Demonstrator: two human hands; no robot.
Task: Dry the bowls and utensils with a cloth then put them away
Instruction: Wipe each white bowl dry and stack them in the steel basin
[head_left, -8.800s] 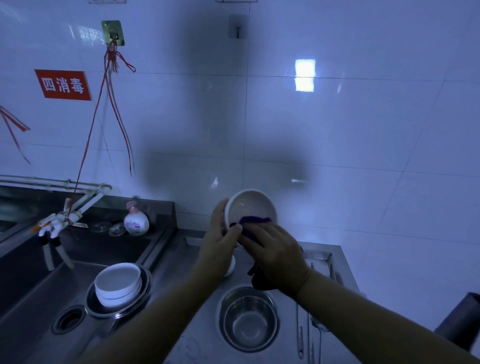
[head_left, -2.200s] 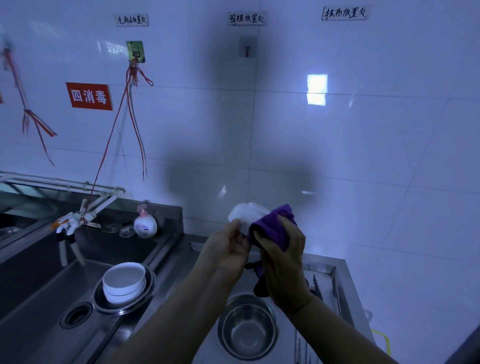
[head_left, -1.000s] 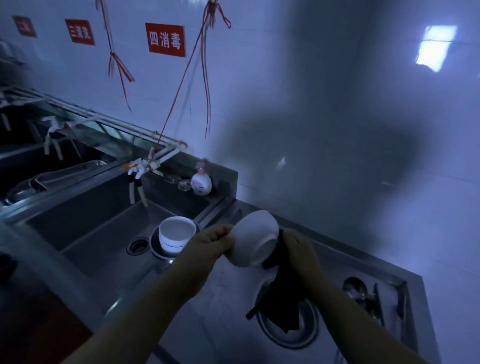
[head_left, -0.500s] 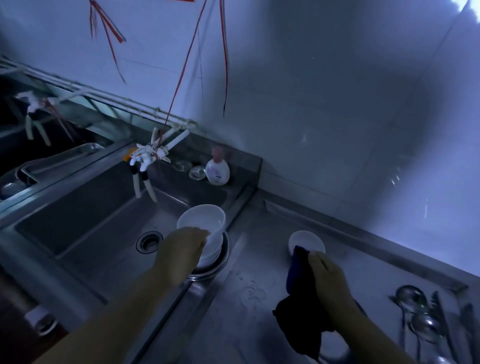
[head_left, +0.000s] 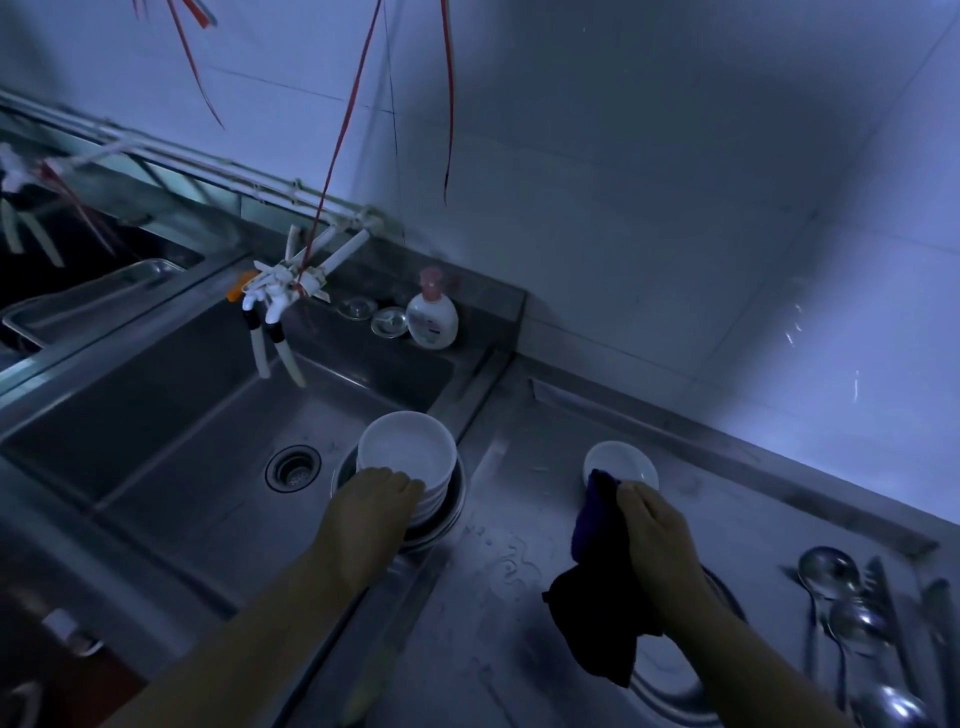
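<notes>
Left hand (head_left: 371, 501) gripping stacked bowls (head_left: 408, 454) (several), right hand (head_left: 652, 525) clutching one cloth (head_left: 597, 587)

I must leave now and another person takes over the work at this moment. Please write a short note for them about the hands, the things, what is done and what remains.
Left hand grips the top bowl of the white bowl stack, which sits in a metal dish in the sink.
Right hand holds the dark cloth, by one small white bowl standing on the counter.
Spoons and other utensils lie far right.
Left: dry the stacked bowls and utensils, put all away.
</notes>
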